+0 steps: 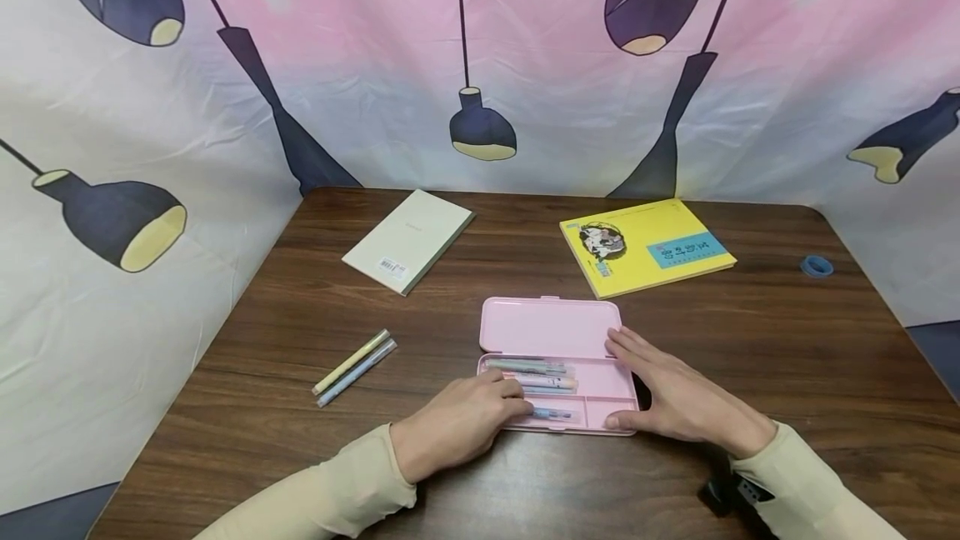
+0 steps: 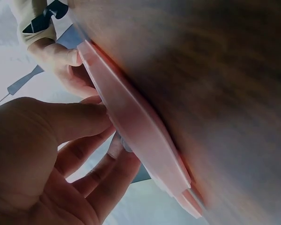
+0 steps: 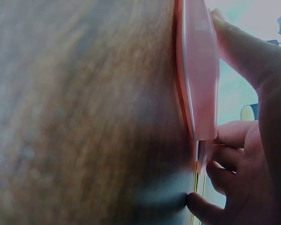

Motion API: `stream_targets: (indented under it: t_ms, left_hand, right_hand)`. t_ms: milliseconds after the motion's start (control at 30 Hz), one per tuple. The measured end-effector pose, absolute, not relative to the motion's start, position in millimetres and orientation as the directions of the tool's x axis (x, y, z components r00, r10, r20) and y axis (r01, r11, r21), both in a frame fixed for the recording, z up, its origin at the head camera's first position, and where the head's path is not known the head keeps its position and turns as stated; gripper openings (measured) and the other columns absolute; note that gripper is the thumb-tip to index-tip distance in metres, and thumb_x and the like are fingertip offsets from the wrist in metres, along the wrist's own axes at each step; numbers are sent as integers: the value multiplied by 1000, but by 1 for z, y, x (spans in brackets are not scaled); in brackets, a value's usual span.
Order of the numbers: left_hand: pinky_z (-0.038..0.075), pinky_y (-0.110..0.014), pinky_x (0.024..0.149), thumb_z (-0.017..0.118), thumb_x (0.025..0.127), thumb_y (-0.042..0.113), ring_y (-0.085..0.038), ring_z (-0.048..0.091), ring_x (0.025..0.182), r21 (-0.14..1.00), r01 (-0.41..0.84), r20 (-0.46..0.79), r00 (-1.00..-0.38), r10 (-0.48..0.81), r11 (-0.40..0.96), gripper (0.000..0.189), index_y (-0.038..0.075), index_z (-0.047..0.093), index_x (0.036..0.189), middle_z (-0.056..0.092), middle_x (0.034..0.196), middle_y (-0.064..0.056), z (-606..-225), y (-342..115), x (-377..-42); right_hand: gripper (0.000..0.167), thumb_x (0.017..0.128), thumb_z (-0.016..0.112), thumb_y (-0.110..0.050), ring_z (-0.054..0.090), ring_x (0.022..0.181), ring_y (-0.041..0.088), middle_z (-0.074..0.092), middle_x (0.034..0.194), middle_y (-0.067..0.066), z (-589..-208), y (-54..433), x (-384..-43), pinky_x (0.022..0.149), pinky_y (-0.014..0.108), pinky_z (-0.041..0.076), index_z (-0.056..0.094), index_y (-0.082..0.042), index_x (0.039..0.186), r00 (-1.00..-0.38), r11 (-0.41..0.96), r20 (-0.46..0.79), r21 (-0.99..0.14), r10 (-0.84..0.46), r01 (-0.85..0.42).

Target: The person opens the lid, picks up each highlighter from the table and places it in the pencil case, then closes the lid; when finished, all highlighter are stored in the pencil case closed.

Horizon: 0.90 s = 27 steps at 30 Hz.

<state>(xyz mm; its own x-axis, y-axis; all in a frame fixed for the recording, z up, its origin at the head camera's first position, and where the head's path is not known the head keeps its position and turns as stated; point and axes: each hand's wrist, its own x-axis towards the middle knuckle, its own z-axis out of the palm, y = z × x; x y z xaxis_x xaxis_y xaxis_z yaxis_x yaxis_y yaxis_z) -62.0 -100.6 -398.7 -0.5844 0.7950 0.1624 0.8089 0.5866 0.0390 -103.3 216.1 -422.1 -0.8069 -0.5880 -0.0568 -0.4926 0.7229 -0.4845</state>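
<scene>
A pink pencil case lies with its lid folded back. Several pens lie in its long rear compartment. My left hand reaches over the front left of the case, its fingers pinching a blue pen in the front compartment. In the left wrist view the thumb is at the case's outer wall, and the fingertips are hidden behind it. My right hand holds the case's right end, with its thumb at the front corner and fingers against the lid's edge. The right wrist view shows the right fingers bent beside the case.
Two pens, one yellow and one blue, lie on the brown table to the left. Behind the case are a pale notebook and a yellow book. A blue tape roll sits far right.
</scene>
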Motion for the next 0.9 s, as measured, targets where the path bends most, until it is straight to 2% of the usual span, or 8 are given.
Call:
stream_targets:
  t_ms: [467,600,800,900]
  left_hand:
    - [55,-28,77,64,96,13,-11,64,95,109,784,157,-621,768,612,15,21,75,103,67,97,6,-399,-104,-66]
    - [54,-28,78,65,95,13,-10,64,93,120,794,172,-607,776,595,15,20,75,103,66,96,6,-398,-107,-68]
    - [52,-32,93,71,92,15,-13,63,104,197,786,229,-618,752,586,20,18,75,111,68,111,3,-394,-124,-67]
    - [52,-32,93,73,91,16,-14,64,107,234,761,278,-649,708,606,23,15,74,114,69,115,2,-395,-139,-64]
  right_hand:
    - [106,77,66,-74,27,148,34,29,162,13,-421,215,-103,112,54,34,38,-7,154,-811,729,-50,-473,-583,-495]
    - [106,77,65,-75,27,149,33,29,162,13,-421,215,-103,112,53,34,38,-7,154,-810,731,-54,-469,-584,-496]
    - [108,76,64,-77,26,149,33,28,163,12,-421,216,-103,112,53,33,37,-7,154,-812,734,-65,-474,-580,-486]
    - [108,76,65,-76,26,149,33,27,163,12,-422,216,-103,113,53,33,36,-7,154,-813,736,-73,-479,-577,-479]
